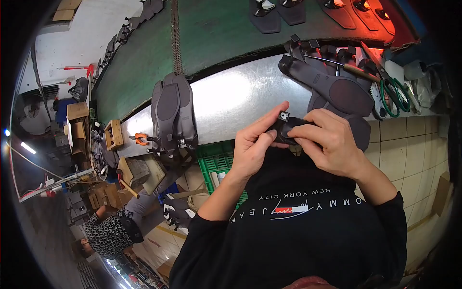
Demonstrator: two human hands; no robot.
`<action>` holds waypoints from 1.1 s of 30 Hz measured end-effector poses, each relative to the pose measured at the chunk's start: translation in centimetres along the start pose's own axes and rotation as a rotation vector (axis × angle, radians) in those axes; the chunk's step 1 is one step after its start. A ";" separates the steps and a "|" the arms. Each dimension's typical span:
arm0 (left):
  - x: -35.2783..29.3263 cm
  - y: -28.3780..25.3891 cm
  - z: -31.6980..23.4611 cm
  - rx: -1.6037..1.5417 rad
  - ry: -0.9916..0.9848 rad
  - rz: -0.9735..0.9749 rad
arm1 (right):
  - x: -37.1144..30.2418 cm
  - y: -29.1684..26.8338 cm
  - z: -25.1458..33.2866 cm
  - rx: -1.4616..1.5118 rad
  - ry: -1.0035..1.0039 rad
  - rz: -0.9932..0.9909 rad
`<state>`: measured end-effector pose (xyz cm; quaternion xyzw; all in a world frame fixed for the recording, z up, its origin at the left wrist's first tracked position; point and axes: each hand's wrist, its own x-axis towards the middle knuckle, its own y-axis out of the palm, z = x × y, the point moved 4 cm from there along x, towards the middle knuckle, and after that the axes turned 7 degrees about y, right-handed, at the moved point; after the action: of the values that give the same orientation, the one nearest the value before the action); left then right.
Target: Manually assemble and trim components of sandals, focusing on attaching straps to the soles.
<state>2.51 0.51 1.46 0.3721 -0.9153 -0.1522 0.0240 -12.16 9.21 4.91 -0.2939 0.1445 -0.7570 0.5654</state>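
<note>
Metal bench beyond fingers holding black piece; white-lettered shirt.

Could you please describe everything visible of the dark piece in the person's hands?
The dark piece looks smooth, glossy and curved, perhaps plastic or rubber, with a small silvery metal fitting at its far end. The left hand and right hand hold it near the front edge of the shiny bench, covering much of it, so its full shape is hidden.

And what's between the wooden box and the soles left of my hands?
Orange-handled pliers lie between the box and those soles in the head view.
</note>
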 end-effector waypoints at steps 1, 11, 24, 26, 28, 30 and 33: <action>-0.1 0.1 -0.1 -0.002 -0.002 -0.002 | 0.0 0.0 0.0 0.000 0.002 0.003; 0.4 -0.6 0.0 -0.010 -0.111 -0.040 | 0.5 -0.3 -0.1 0.039 -0.046 0.219; 0.8 -0.3 -0.2 -0.126 -0.224 -0.123 | -0.3 0.5 -0.7 0.015 -0.081 -0.028; 0.6 -0.5 -0.1 -0.190 -0.265 -0.089 | -0.7 0.7 -0.5 -0.024 -0.138 -0.071; 0.4 -0.4 -0.3 -0.251 -0.307 -0.061 | -1.0 0.5 0.0 -0.056 -0.197 -0.112; 0.6 -0.2 -1.3 -0.366 -0.148 -0.069 | -0.8 0.2 0.5 -0.054 -0.217 -0.029; 0.3 -0.4 -1.3 -0.157 -0.196 -0.019 | -0.8 0.3 0.9 -0.018 -0.170 -0.067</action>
<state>2.75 -0.30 2.55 0.3613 -0.8949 -0.2591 -0.0382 -11.20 9.94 5.24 -0.3667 0.0926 -0.7465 0.5475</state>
